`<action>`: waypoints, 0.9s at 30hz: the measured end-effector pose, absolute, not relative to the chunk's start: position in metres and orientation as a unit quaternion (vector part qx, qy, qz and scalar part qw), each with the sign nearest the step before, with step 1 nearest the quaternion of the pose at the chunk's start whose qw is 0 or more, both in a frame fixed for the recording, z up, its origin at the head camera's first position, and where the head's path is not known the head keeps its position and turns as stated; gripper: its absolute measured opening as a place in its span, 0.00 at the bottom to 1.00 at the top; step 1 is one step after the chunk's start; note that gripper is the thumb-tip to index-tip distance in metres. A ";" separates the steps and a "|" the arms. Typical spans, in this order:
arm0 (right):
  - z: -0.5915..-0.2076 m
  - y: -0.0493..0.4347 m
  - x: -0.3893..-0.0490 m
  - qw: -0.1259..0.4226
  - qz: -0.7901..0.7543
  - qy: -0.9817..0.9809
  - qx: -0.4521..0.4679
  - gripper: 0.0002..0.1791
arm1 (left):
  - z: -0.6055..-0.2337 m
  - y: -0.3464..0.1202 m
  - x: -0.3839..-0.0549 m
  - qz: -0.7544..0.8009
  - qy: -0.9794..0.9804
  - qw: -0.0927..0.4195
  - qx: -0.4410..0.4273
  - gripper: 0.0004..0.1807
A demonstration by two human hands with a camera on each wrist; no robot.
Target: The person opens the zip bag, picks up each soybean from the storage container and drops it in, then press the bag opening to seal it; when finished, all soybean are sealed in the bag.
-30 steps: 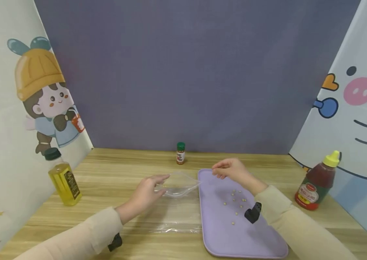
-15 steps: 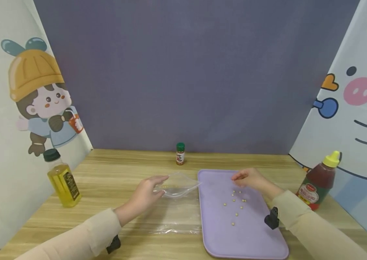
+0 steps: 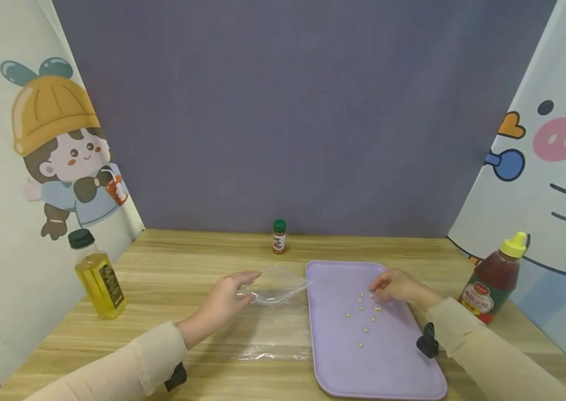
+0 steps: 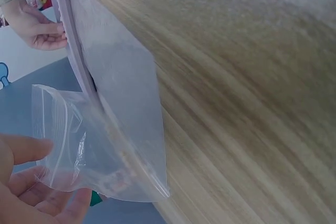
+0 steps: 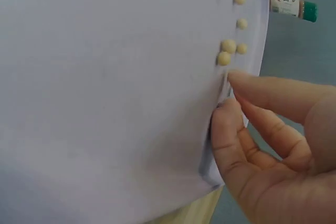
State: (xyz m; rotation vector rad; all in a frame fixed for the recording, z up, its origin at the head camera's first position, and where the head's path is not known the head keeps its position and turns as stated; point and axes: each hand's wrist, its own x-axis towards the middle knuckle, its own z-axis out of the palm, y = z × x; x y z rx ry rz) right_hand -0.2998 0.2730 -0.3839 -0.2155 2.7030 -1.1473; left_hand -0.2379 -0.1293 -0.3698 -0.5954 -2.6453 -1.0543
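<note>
My left hand holds the mouth of a clear zip-top bag, thumb on one side and fingers on the other, so the mouth gapes. The bag lies along the table, its far end against a purple tray; a few yellowish bits show inside. My right hand is over the tray's far right part, thumb and forefinger slightly apart beside several small pale yellow beans. Between these fingertips no bean shows in the right wrist view. The other right fingers are loosely bent.
An oil bottle with a dark cap stands at the left. At the back is a small green-capped spice jar. A red squeeze bottle with a yellow cap stands beyond my right forearm. Cloth backdrops enclose the table.
My right hand has moved right and down, from the tray's far left corner near the bag to the beans. The left hand and the bag have stayed put.
</note>
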 end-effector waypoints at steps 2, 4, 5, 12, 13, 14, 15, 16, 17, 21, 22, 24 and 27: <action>-0.384 0.272 -0.300 0.099 -0.378 0.918 -0.072 0.13 | -0.370 -0.129 -0.239 -0.357 -0.903 0.120 -0.206 0.27; -0.385 0.272 -0.300 0.100 -0.375 0.919 -0.069 0.13 | -0.370 -0.129 -0.239 -0.354 -0.903 0.122 -0.209 0.27; -0.385 0.272 -0.300 0.101 -0.373 0.920 -0.071 0.12 | -0.371 -0.129 -0.239 -0.352 -0.904 0.123 -0.210 0.27; -0.390 0.270 -0.302 0.095 -0.368 0.923 -0.065 0.09 | -0.373 -0.132 -0.239 -0.352 -0.906 0.118 -0.203 0.28; -0.390 0.270 -0.302 0.092 -0.366 0.923 -0.068 0.09 | -0.373 -0.132 -0.239 -0.356 -0.905 0.116 -0.202 0.28; -0.390 0.271 -0.303 0.089 -0.365 0.924 -0.071 0.09 | -0.373 -0.132 -0.239 -0.359 -0.904 0.115 -0.202 0.28; -0.390 0.271 -0.303 0.087 -0.365 0.924 -0.070 0.09 | -0.372 -0.131 -0.239 -0.360 -0.903 0.115 -0.202 0.28; -0.390 0.272 -0.304 0.085 -0.365 0.924 -0.071 0.09 | -0.372 -0.131 -0.240 -0.360 -0.903 0.116 -0.202 0.28; -0.390 0.274 -0.304 0.083 -0.366 0.924 -0.073 0.09 | -0.372 -0.131 -0.240 -0.362 -0.903 0.116 -0.202 0.28; -0.392 0.278 -0.307 0.081 -0.381 0.918 -0.073 0.10 | -0.370 -0.130 -0.240 -0.360 -0.903 0.117 -0.203 0.28; -0.393 0.279 -0.307 0.082 -0.386 0.916 -0.068 0.10 | -0.370 -0.129 -0.240 -0.359 -0.904 0.116 -0.202 0.28; -0.393 0.280 -0.308 0.085 -0.396 0.912 -0.063 0.10 | -0.370 -0.129 -0.240 -0.359 -0.904 0.114 -0.202 0.28; -0.390 0.278 -0.309 0.088 -0.403 0.909 -0.058 0.11 | -0.370 -0.129 -0.240 -0.358 -0.905 0.114 -0.201 0.28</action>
